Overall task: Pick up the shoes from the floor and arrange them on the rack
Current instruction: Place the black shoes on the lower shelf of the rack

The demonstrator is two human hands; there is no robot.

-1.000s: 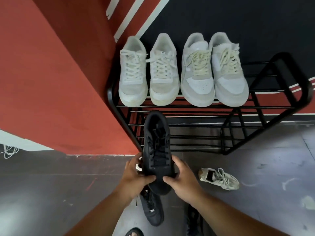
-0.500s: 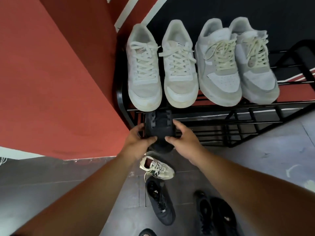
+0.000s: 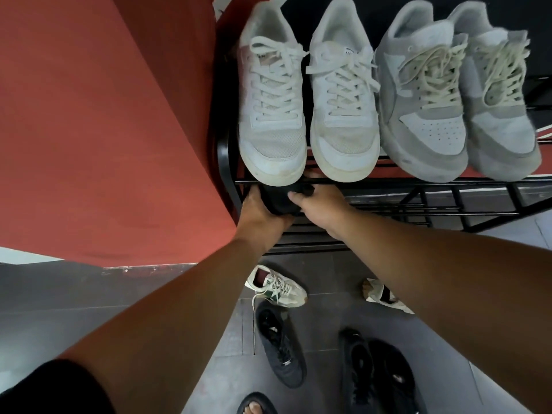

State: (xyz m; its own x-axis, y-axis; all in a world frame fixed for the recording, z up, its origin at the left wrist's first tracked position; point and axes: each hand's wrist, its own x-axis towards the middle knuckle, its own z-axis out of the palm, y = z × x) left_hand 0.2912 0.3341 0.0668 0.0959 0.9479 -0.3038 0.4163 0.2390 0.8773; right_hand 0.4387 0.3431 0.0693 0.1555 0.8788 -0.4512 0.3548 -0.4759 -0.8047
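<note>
A black shoe (image 3: 279, 201) is pushed under the top shelf of the black metal rack (image 3: 418, 183), only its heel showing. My left hand (image 3: 258, 215) grips the heel's left side and my right hand (image 3: 318, 204) grips its right side. On the top shelf stand a white pair (image 3: 307, 106) and a grey-white pair (image 3: 457, 109). On the floor lie a white-green sneaker (image 3: 276, 286), a black shoe (image 3: 280, 345), two more black shoes (image 3: 379, 375) and a white shoe (image 3: 379, 294) partly hidden by my right arm.
A red wall (image 3: 104, 130) stands right against the rack's left side. The floor (image 3: 74, 300) is grey tile. My foot in a dark sandal (image 3: 254, 406) shows at the bottom edge.
Both hands have carried the black shoe forward and down, sliding it under the top shelf onto a lower level. The camera has moved closer to the rack.
</note>
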